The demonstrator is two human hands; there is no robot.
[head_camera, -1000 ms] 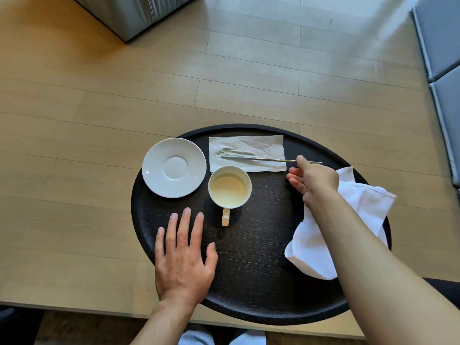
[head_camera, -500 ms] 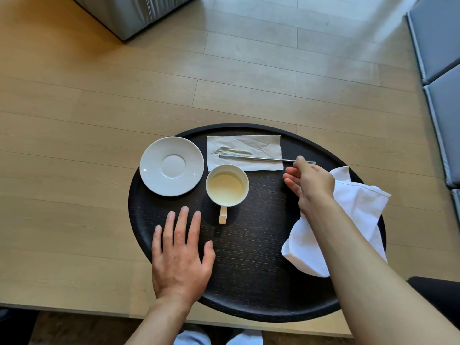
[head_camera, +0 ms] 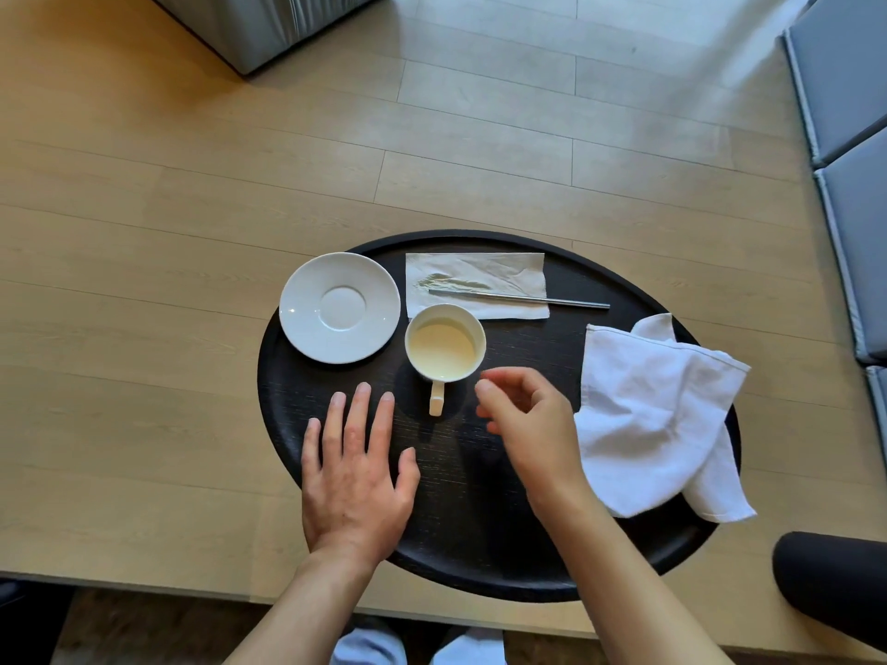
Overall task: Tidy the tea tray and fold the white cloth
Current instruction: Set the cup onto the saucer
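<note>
A black oval tray (head_camera: 480, 535) lies on the wooden table. On it stand a white saucer (head_camera: 339, 307) at the left and a cream cup (head_camera: 445, 347) with pale liquid, its handle pointing toward me. A paper napkin (head_camera: 475, 284) lies at the back with a thin metal stick (head_camera: 521, 298) across it. The crumpled white cloth (head_camera: 657, 415) hangs over the tray's right edge. My left hand (head_camera: 355, 472) rests flat on the tray, fingers spread. My right hand (head_camera: 528, 424) hovers just right of the cup handle, fingers curled and empty.
The light wooden table (head_camera: 192, 232) ends close to me at the front edge. A grey box-like object (head_camera: 269, 21) stands at the back left. Blue-grey cushions (head_camera: 845, 112) line the right side. A dark knee (head_camera: 835, 583) shows at the lower right.
My right hand has left the end of the metal stick and moved back toward me and left, to beside the cup handle. The left hand stayed flat on the tray.
</note>
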